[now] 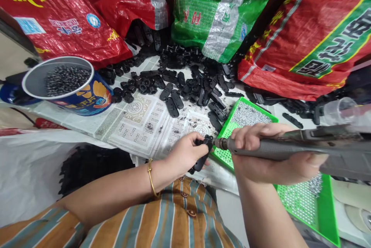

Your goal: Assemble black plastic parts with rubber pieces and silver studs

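My left hand (188,153) is closed around a small black plastic part (201,159) at the front edge of the table. In my right hand (261,155) lies a grey electric screwdriver (278,149), gripped along its body and held nearly level. Its tip points left and meets the black part, or comes very close to it; the exact contact is hidden by my fingers. Below my right hand and behind it sits a green perforated tray (301,201) with silver screws (249,114) in it.
Loose black plastic parts (174,99) are heaped across the patterned tablecloth (139,124). A blue tub (87,97) of small dark pieces stands at left. Red sacks (66,20) and a green sack (220,8) line the back. A clear cup (339,111) is at right.
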`<state>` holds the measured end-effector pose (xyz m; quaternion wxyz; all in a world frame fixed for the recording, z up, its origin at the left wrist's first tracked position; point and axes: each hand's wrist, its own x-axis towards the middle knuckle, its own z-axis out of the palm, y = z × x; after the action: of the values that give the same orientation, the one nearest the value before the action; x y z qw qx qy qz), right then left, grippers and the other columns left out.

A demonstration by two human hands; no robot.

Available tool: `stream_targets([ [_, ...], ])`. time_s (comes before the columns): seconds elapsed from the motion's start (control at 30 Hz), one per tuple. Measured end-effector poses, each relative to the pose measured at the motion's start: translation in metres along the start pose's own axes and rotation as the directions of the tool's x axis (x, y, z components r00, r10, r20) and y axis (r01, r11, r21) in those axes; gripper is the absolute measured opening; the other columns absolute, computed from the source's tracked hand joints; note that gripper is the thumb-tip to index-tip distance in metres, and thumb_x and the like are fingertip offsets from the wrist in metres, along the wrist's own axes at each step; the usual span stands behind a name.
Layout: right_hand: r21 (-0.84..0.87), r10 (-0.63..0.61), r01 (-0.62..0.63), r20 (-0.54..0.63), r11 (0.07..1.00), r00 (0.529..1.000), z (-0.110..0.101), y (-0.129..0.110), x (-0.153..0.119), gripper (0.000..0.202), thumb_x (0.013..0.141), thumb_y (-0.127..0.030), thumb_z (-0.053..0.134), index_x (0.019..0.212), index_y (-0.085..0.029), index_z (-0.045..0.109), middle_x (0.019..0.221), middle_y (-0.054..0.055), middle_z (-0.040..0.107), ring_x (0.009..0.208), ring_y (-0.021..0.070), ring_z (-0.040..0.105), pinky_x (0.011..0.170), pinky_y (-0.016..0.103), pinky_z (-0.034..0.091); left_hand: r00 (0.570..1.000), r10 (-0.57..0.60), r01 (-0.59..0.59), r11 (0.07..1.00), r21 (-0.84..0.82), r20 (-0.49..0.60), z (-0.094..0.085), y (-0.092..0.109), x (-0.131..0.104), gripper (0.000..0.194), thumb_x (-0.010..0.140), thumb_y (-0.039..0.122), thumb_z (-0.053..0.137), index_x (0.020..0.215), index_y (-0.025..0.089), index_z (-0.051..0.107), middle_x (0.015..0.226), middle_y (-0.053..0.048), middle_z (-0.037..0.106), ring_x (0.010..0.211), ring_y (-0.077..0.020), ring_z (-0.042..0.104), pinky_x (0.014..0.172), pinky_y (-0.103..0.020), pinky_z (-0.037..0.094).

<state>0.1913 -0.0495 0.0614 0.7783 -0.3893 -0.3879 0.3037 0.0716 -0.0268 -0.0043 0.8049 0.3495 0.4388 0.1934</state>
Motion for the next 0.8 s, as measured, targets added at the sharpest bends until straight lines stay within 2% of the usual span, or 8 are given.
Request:
stream_targets([
  [0.17,0.015,-0.019,0.018,0.055,1.0,0.998,0.001,0.0,-0.002,0.033,0.07,-0.052,0.055,0.064,-0.019,0.059,0.042,-0.004,0.047,0.034,0.0136,0.046,0.037,0.029,0.038,1.0,0.026,-0.025,0.998,0.06,-0.016,0.001,-0.001,0.001,0.017,0.066,0.022,0.056,0.081,0.02,0.047,0.048,0.007,0.049,0.037,-0.0114,0.052,0.033,-0.019,0.038],
  [0.43,-0.022,-0.035,0.038,0.098,0.999,0.995,-0.001,0.0,-0.008,0.036,0.069,-0.056,0.056,0.065,-0.02,0.059,0.043,-0.004,0.048,0.035,0.0136,0.046,0.039,0.03,0.039,0.999,0.051,-0.051,0.996,0.07,0.0,0.004,-0.001,0.002,0.017,0.066,0.023,0.055,0.08,0.021,0.045,0.049,0.007,0.049,0.04,-0.0118,0.053,0.036,-0.021,0.042],
  [0.53,-0.028,-0.059,0.061,0.079,0.998,0.995,-0.003,-0.003,-0.008,0.035,0.072,-0.055,0.054,0.069,-0.021,0.062,0.043,-0.004,0.049,0.037,0.014,0.047,0.04,0.031,0.04,0.997,0.06,-0.064,0.993,0.097,0.047,0.001,0.001,0.005,0.016,0.069,0.022,0.054,0.081,0.021,0.044,0.05,0.006,0.051,0.04,-0.011,0.052,0.037,-0.02,0.041],
  [0.67,-0.11,-0.187,0.189,0.028,0.976,0.982,-0.005,-0.016,-0.004,0.032,0.072,-0.052,0.058,0.079,-0.021,0.064,0.049,-0.003,0.053,0.042,0.0148,0.051,0.045,0.033,0.043,0.986,0.137,-0.151,0.976,0.155,0.1,-0.006,0.012,0.01,0.017,0.072,0.022,0.055,0.086,0.02,0.045,0.052,0.004,0.055,0.041,-0.0092,0.051,0.038,-0.017,0.038],
  [0.73,-0.191,-0.21,0.195,-0.062,0.962,0.976,-0.006,-0.018,-0.003,0.022,0.071,-0.041,0.064,0.083,-0.023,0.064,0.05,-0.005,0.053,0.042,0.0131,0.049,0.044,0.03,0.042,0.986,0.13,-0.139,0.987,0.077,0.108,-0.008,0.022,0.009,0.022,0.072,0.022,0.058,0.088,0.02,0.043,0.057,0.004,0.056,0.045,-0.0106,0.056,0.04,-0.017,0.04],
  [0.8,-0.363,-0.154,0.092,-0.146,0.927,0.977,-0.007,-0.016,-0.002,0.016,0.072,-0.033,0.064,0.085,-0.024,0.063,0.055,-0.005,0.055,0.046,0.0126,0.051,0.045,0.028,0.042,0.98,0.123,-0.112,0.991,-0.075,0.154,-0.008,0.032,0.005,0.027,0.07,0.022,0.062,0.089,0.02,0.043,0.066,0.003,0.058,0.052,-0.0125,0.061,0.047,-0.021,0.046],
])
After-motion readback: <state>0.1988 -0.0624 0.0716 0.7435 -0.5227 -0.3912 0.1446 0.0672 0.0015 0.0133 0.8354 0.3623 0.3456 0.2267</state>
